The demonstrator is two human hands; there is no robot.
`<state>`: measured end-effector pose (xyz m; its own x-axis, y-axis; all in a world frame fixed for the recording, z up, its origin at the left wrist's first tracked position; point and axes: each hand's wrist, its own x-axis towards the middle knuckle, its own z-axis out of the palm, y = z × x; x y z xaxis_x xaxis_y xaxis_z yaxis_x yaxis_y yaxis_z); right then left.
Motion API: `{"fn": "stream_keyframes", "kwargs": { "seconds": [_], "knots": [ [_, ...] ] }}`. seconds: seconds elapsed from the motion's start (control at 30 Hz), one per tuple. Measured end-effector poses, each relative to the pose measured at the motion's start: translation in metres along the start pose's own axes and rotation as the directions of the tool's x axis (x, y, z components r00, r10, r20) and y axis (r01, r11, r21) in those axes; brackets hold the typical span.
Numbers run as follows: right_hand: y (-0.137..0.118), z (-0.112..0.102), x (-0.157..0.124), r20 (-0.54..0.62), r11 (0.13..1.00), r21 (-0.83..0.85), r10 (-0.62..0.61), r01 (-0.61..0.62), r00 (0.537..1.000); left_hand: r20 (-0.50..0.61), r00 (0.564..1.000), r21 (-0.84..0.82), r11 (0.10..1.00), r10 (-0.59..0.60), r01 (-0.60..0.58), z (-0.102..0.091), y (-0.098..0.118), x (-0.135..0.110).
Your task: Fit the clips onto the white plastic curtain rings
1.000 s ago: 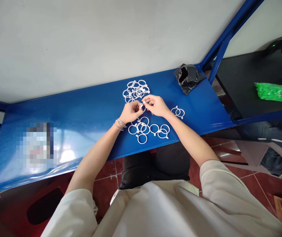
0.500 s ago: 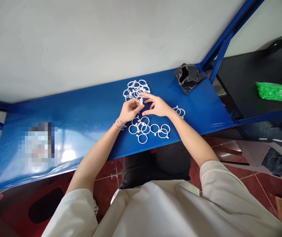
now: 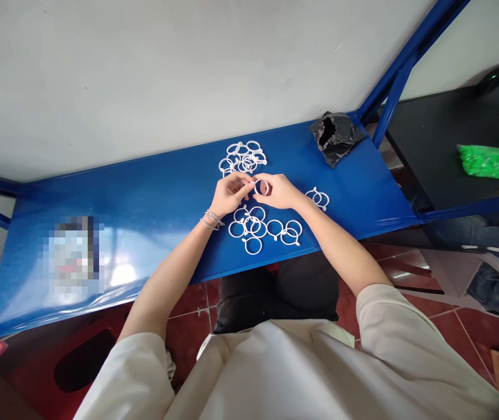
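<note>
A white ring with a small knob, like a curtain ring, is held above the table between both hands. My left hand is closed, its thumb and fingertips pinching the ring's left side near the knob. On the other side, my right hand is closed on the ring with fingers behind it and thumb below. Just beyond the hands lies a pile of similar white rings. Nearer to me is a looser group of rings. A few overlapping rings lie right of my right wrist.
The blue table runs along a pale wall. A crumpled black plastic bag sits at its back right, by a blue frame post. A bag of green items lies on a black table at the right. A blurred patch covers something at the left.
My right hand, open beside the ring before, has closed on it. The ring has turned, so its round opening shows now. The rings on the table have stayed put.
</note>
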<state>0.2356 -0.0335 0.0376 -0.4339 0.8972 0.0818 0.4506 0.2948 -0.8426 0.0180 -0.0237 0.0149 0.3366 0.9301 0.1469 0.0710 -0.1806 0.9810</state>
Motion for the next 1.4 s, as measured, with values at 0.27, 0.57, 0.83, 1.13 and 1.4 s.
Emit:
{"fn": "stream_keyframes", "kwargs": {
  "seconds": [0.27,0.57,0.83,1.13,1.4],
  "knots": [
    [-0.010,-0.003,0.000,0.033,0.997,-0.078,0.026,-0.023,0.999,0.040,0.998,0.032,0.998,0.050,-0.051,0.000,0.000,0.000],
    [-0.016,-0.008,0.000,0.090,0.994,-0.058,0.098,-0.092,0.991,0.137,0.988,0.052,0.995,0.075,-0.083,0.000,-0.001,-0.001],
    [-0.014,-0.006,0.000,0.052,0.996,-0.026,0.086,-0.085,0.995,0.123,0.990,0.026,0.997,0.073,-0.077,0.000,-0.002,0.000],
    [-0.008,-0.003,0.001,0.023,0.998,-0.056,0.039,-0.038,0.999,0.091,0.995,0.071,0.997,0.028,-0.035,0.002,-0.007,-0.001],
    [-0.010,-0.002,0.000,0.033,0.999,-0.045,0.033,-0.031,0.999,0.074,0.997,0.023,0.999,0.025,-0.027,0.001,-0.006,-0.001]
  ]
}}
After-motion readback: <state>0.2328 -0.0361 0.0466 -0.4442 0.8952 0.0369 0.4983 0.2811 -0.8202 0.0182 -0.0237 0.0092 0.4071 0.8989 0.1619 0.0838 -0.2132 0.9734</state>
